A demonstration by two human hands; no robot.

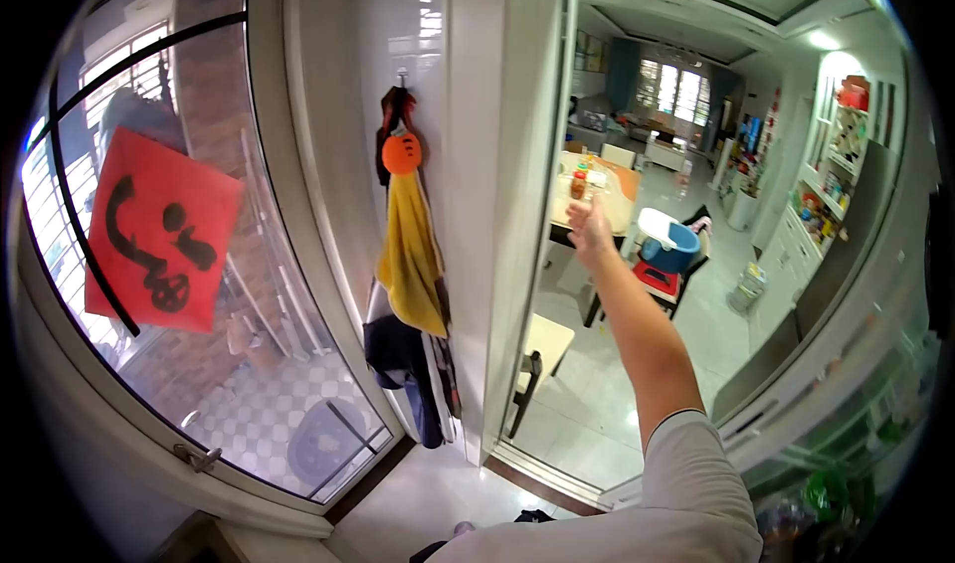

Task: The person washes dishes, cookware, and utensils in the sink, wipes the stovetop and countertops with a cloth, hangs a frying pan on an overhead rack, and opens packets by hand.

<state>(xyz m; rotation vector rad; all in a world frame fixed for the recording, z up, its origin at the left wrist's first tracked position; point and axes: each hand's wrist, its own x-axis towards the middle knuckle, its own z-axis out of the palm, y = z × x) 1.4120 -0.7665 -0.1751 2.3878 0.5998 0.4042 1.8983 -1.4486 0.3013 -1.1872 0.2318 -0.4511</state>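
Note:
My right hand (591, 233) is stretched out at the end of my raised arm, in the doorway right of the white wall. Its fingers point up and forward, and nothing shows in it; whether they are spread or pressed together is too small to tell. Behind it in view stands a dining table (619, 205) with a red-capped jar (578, 185) on top. My left hand is not in view. On the wall hang a yellow towel (411, 255) with an orange round piece (402, 152) and a dark cloth (398, 349).
A glass door (298, 364) with a red paper sign (164, 230) stands at the left. Through the doorway are a pale chair (549, 346), a blue basin (670, 250) on another chair, a water bottle (747, 286) on the floor and white shelves (796, 255).

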